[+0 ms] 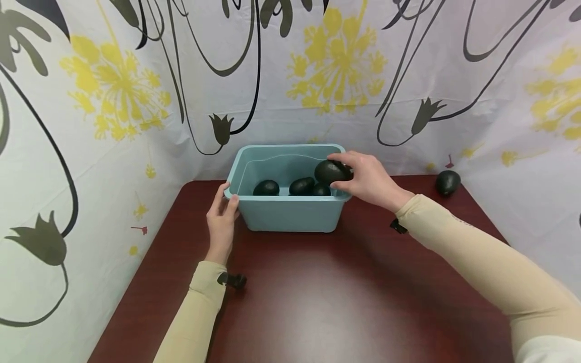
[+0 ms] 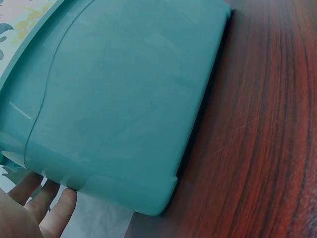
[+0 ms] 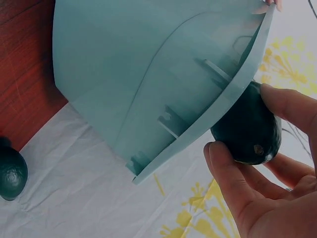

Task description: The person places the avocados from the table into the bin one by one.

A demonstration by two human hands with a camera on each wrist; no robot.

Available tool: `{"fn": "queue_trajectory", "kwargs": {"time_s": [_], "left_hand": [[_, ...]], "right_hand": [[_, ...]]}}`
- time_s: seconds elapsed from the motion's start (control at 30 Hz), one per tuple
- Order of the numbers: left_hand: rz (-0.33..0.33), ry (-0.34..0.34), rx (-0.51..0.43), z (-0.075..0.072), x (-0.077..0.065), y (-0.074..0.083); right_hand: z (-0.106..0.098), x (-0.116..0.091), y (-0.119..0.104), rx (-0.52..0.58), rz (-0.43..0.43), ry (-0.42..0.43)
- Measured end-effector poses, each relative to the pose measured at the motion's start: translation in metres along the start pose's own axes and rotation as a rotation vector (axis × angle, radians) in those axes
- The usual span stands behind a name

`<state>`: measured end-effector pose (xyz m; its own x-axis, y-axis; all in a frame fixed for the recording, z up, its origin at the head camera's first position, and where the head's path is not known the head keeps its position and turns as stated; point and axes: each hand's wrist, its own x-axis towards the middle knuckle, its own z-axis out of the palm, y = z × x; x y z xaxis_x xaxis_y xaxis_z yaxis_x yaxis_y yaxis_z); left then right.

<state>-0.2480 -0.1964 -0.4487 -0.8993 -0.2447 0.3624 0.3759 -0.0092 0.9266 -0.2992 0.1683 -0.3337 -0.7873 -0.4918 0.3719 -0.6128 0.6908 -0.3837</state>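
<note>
A light blue plastic bin [image 1: 290,214] stands at the back of the table. My right hand [image 1: 369,179] grips a dark green avocado [image 1: 330,172] over the bin's right end, thumb on one side and fingers on the other. In the right wrist view the same avocado [image 3: 250,126] shows its stem end beside the rim. Inside the bin lie an avocado [image 1: 266,188] on the left, another avocado [image 1: 301,186] near the middle and a third avocado [image 1: 321,190], partly hidden under the held one. My left hand [image 1: 221,217] holds the bin's front left corner at the rim.
One more avocado [image 1: 448,182] sits at the table's far right corner. The dark red wooden table [image 1: 317,292] extends toward me in front of the bin. Patterned white fabric [image 1: 281,111] hangs close behind the bin and along both sides.
</note>
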Motion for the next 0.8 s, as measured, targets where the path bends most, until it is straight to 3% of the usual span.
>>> {"fn": "queue_trajectory", "kwargs": {"time_s": [0.43, 0.67, 0.8], "left_hand": [[0.006, 0.006, 0.013, -0.001, 0.000, -0.002], [0.020, 0.021, 0.003, -0.006, 0.008, -0.028], [0.030, 0.032, 0.025, -0.006, 0.010, -0.034]], "right_hand": [[0.003, -0.005, 0.003, 0.034, 0.013, -0.015], [0.005, -0.005, 0.005, 0.042, 0.024, -0.029], [0.005, -0.005, 0.005, 0.049, 0.029, -0.030]]}}
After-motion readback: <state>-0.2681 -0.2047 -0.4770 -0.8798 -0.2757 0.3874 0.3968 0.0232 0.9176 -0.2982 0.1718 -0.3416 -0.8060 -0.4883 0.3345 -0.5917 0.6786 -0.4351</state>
